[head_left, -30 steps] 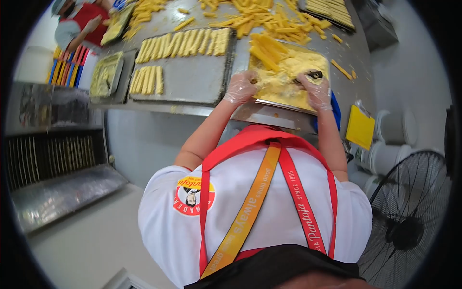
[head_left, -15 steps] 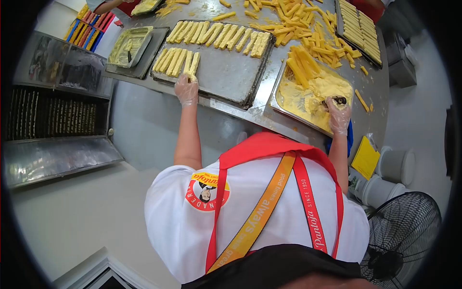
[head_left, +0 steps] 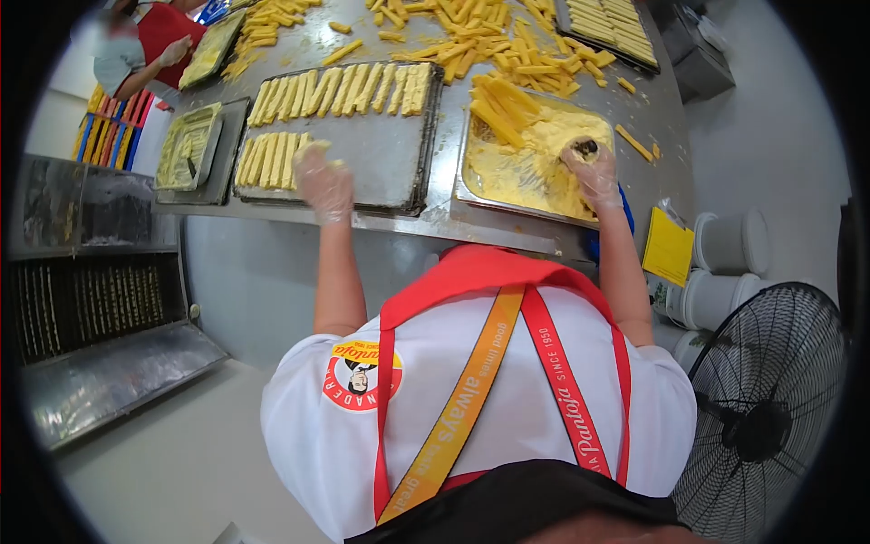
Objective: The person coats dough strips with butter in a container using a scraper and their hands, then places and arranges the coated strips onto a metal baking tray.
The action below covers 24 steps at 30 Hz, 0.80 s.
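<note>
My left hand [head_left: 323, 184], in a clear glove, is over the right end of the lower row of cream-coated sticks [head_left: 268, 160] on a dark-edged baking tray [head_left: 376, 172]. Its fingers look slightly apart, with pale yellow cream on the tips; part of the row is hidden under them. In the right-hand metal pan [head_left: 526, 210], yellow cream [head_left: 521, 177] is spread about. There my gloved right hand [head_left: 594, 177] is closed around a black-handled tool [head_left: 587, 146], whose working end I cannot see. Uncoated yellow sticks [head_left: 498, 109] lie in the pan's far left corner.
A heap of yellow sticks [head_left: 471, 36] covers the table's far side. Another full tray [head_left: 612, 27] stands at the far right, and a cream-smeared pan [head_left: 188, 145] at left. A co-worker [head_left: 168, 41] stands at upper left. A fan [head_left: 761, 426] is at my right.
The view has shifted, bringing the co-worker into sight. My left hand has moved from the near end of the last stick to farther over the tray. My right hand has turned, still gripping the tool.
</note>
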### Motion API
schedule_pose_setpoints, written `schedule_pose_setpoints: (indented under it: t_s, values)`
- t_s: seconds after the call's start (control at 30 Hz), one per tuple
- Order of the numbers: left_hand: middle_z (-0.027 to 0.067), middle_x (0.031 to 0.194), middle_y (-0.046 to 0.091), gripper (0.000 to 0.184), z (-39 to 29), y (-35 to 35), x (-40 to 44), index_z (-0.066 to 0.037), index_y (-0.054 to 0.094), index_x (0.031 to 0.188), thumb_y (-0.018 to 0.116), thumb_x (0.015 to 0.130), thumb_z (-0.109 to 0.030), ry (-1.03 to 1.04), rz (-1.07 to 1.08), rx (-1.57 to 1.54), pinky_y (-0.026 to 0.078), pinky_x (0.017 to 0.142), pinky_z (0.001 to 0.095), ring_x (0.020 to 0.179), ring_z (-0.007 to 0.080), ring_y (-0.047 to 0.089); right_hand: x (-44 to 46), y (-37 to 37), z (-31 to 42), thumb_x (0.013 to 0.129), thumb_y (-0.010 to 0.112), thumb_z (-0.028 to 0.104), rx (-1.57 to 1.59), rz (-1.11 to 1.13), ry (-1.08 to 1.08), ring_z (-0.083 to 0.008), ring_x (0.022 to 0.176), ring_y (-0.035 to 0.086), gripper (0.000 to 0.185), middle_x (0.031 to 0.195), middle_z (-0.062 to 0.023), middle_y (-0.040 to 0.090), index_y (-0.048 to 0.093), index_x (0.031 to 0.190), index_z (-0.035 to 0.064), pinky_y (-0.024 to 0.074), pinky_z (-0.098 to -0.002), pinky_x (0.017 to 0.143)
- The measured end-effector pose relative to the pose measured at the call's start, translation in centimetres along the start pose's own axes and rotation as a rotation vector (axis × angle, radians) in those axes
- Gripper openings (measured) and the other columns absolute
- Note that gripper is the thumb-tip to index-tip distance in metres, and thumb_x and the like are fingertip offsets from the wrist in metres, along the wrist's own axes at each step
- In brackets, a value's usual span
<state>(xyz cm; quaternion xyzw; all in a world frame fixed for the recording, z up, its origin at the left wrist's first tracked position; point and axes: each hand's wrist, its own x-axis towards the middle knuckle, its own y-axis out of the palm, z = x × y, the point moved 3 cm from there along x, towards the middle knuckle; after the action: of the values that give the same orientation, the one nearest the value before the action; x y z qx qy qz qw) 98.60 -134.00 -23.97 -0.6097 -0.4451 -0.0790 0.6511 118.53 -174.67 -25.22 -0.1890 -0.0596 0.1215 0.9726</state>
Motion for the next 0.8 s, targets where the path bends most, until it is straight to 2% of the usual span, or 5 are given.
schedule_pose_setpoints:
  t_s: [0.1,0.2,0.43,0.6,0.8]
  values:
    - [0.0153,0.103,0.06,0.035,-7.7,2.4,1.2,-0.007,0.056,0.106,0.062,0.071,-0.007,0.167,0.18,-0.351,0.047,0.086,0.0448,0.096,0.0354,0.057,-1.1,1.3,3.8,0.078,0.07,0.02,-0.547,-0.03,-0.464,-0.0188,0.072,0.062,0.023,0.081,-0.0108,0.068,0.066,0.092,0.0021,0.0489,-0.0334,0.068]
    - [0.0131,0.105,0.063,0.038,-15.0,3.9,3.0,-0.011,0.058,0.108,0.062,0.071,-0.004,0.384,0.282,-0.696,0.048,0.086,0.0436,0.1,0.0325,0.059,-3.3,3.3,7.2,0.078,0.069,0.019,-0.295,0.469,-0.413,-0.0224,0.075,0.063,0.022,0.084,-0.013,0.068,0.066,0.092,0.0019,0.0498,-0.0356,0.071]
    - [0.0089,0.098,0.066,0.03,-20.5,10.1,3.5,-0.015,0.062,0.105,0.055,0.077,-0.006,0.735,0.422,-0.334,0.049,0.081,0.0402,0.095,0.0286,0.061,2.2,-0.6,3.0,0.078,0.066,0.018,-0.332,0.14,-0.191,-0.0239,0.077,0.063,0.022,0.085,-0.0151,0.068,0.066,0.094,0.002,0.0494,-0.0348,0.075]
    - [0.0141,0.09,0.064,0.026,-19.7,7.3,2.7,-0.008,0.06,0.101,0.064,0.076,-0.01,0.639,0.548,-0.539,0.047,0.077,0.0435,0.088,0.0337,0.06,-2.4,-0.3,6.0,0.075,0.074,0.017,-0.305,0.668,-0.208,-0.0172,0.076,0.061,0.021,0.081,-0.0091,0.066,0.066,0.091,0.0053,0.0492,-0.0316,0.072]
    - [0.0187,0.09,0.063,0.025,-20.3,5.7,-0.8,-0.006,0.061,0.101,0.067,0.078,-0.015,0.451,0.599,-0.892,0.047,0.075,0.0456,0.088,0.0379,0.06,1.2,-1.8,3.0,0.075,0.071,0.015,-0.536,0.23,-0.389,-0.0231,0.078,0.061,0.019,0.084,-0.0123,0.065,0.065,0.09,0.0044,0.048,-0.0339,0.072]
